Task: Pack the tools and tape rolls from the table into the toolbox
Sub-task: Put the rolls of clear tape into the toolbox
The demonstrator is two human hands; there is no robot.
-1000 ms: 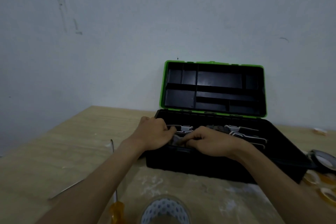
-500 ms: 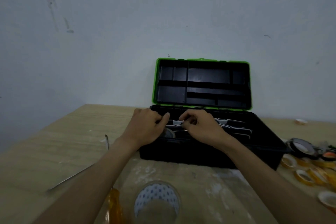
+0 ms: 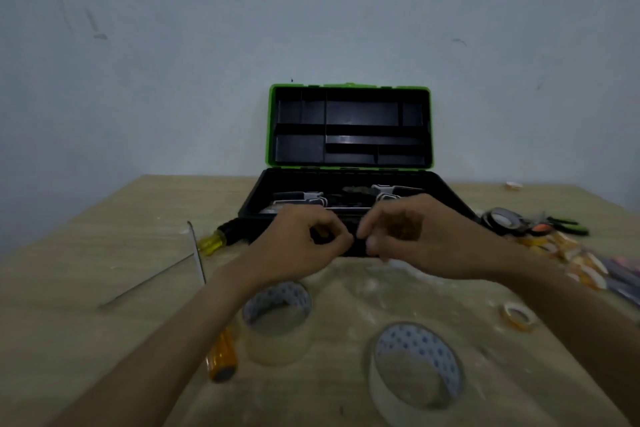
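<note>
I judge I'm between picks: some tools lie in the open toolbox [image 3: 256, 194] at the back of the desk [image 3: 86, 253], while the left tape roll [image 3: 277, 319], the right tape roll [image 3: 415, 367] and a yellow-handled screwdriver [image 3: 221, 354] sit unpacked near me. My left hand [image 3: 301, 246] and right hand [image 3: 415, 236] hover side by side before the box's front wall, fingers curled, tips nearly meeting, and blur hides whether they pinch anything. The next move calls for dropping one hand onto the left tape roll and gripping it.

Two tape rolls [image 3: 277, 322] lie before the toolbox [image 3: 254, 199], a screwdriver [image 3: 214, 241] at its left.
</note>
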